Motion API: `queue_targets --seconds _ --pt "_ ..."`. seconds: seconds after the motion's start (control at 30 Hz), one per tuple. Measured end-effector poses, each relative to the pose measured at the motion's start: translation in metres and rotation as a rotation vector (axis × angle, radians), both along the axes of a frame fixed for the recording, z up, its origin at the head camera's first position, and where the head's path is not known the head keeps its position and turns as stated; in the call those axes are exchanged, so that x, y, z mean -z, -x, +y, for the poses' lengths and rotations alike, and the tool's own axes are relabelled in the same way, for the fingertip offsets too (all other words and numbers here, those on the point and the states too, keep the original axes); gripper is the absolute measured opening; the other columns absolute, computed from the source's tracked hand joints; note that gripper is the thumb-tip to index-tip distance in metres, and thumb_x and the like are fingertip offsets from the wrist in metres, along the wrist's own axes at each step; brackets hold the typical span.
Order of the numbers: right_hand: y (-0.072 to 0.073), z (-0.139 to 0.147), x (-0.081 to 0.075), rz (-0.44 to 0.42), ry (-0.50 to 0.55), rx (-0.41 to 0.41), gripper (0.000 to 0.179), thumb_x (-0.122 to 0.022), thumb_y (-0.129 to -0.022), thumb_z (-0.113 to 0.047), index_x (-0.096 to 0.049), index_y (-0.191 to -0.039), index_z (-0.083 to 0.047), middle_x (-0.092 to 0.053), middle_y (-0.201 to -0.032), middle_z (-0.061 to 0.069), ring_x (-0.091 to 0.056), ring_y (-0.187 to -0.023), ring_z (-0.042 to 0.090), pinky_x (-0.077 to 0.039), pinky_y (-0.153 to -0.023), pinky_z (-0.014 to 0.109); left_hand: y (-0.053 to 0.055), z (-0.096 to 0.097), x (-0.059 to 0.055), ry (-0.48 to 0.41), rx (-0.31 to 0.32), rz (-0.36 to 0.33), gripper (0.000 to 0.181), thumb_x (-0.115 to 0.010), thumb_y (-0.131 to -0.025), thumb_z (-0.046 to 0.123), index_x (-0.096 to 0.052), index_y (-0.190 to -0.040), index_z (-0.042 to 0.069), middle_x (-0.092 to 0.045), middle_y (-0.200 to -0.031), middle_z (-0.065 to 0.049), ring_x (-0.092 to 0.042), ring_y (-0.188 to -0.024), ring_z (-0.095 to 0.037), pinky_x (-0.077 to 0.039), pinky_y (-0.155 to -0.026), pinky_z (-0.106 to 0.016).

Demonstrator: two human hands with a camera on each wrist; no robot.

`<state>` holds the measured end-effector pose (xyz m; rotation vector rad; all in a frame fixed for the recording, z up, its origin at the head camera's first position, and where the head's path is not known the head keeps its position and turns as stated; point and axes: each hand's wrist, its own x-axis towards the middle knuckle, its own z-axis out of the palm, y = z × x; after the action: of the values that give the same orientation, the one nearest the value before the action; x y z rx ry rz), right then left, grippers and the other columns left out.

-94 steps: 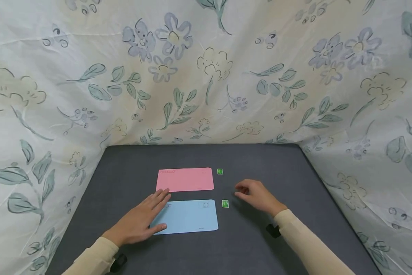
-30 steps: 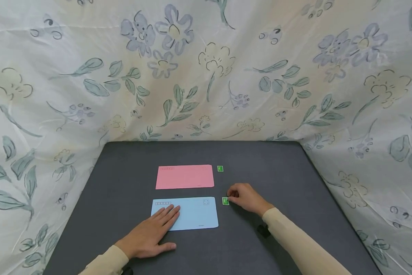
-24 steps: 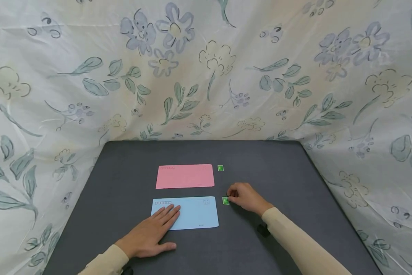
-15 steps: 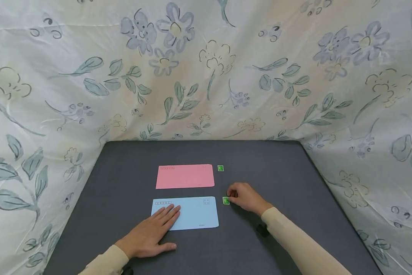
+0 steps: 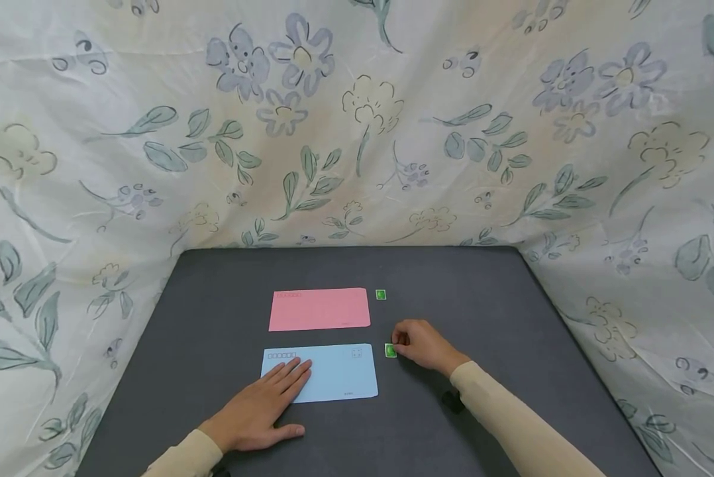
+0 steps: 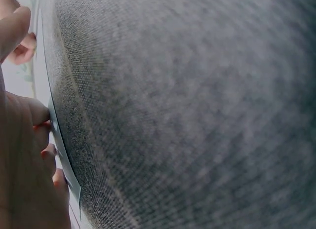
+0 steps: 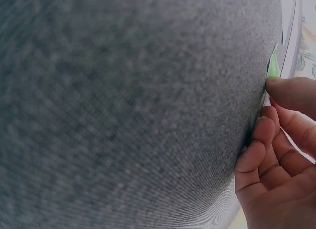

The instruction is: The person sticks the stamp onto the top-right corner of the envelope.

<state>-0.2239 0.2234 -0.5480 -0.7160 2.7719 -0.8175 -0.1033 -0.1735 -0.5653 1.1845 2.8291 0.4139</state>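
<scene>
My left hand (image 5: 261, 411) lies flat on the lower left part of a blue envelope (image 5: 340, 376), fingers straight and thumb spread out over the table. In the left wrist view its fingers rest along the envelope's pale edge (image 6: 63, 152). Just right of that envelope, my right hand (image 5: 426, 348) pinches the right edge of a small green stamp with a white border (image 5: 389, 352) between thumb and forefinger. The right wrist view shows the stamp (image 7: 273, 66) tilted and bent up at the thumb tip, the other fingers curled beneath.
Behind the blue envelope lies a pink envelope (image 5: 320, 310), with a second green stamp (image 5: 381, 295) beside its right end. All lie on a dark grey table (image 5: 464, 285). A floral curtain (image 5: 369, 132) hangs around its back and sides.
Over three seconds my left hand has moved down onto the blue envelope's lower part, and my right hand has moved left to the nearer stamp. In the last half second both hands have stayed nearly still.
</scene>
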Motion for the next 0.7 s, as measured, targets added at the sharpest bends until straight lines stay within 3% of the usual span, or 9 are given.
queue_targets --seconds 0.27,0.7 --pt "0.0021 -0.0005 0.0031 0.041 0.005 -0.005 0.025 -0.084 -0.094 -0.006 -0.067 -0.085 -0.021 -0.059 -0.082 -0.011 -0.056 -0.075 0.010 -0.051 -0.066 0.031 0.0021 -0.0004 0.0016 0.006 -0.005 0.005 0.093 -0.051 -0.104 0.071 -0.035 -0.170 0.007 -0.028 -0.178 -0.006 -0.027 -0.163 -0.030 -0.034 -0.125 -0.054" --pt "0.0035 -0.0014 0.0049 -0.022 0.060 0.015 0.019 -0.082 -0.094 -0.002 -0.072 -0.095 -0.019 -0.063 -0.082 -0.011 -0.058 -0.075 0.011 -0.053 -0.067 0.030 0.0030 -0.0018 -0.0014 0.002 0.011 0.006 0.091 -0.052 -0.106 0.069 -0.036 -0.170 0.005 -0.029 -0.177 -0.009 -0.029 -0.162 -0.033 -0.036 -0.124 -0.055"
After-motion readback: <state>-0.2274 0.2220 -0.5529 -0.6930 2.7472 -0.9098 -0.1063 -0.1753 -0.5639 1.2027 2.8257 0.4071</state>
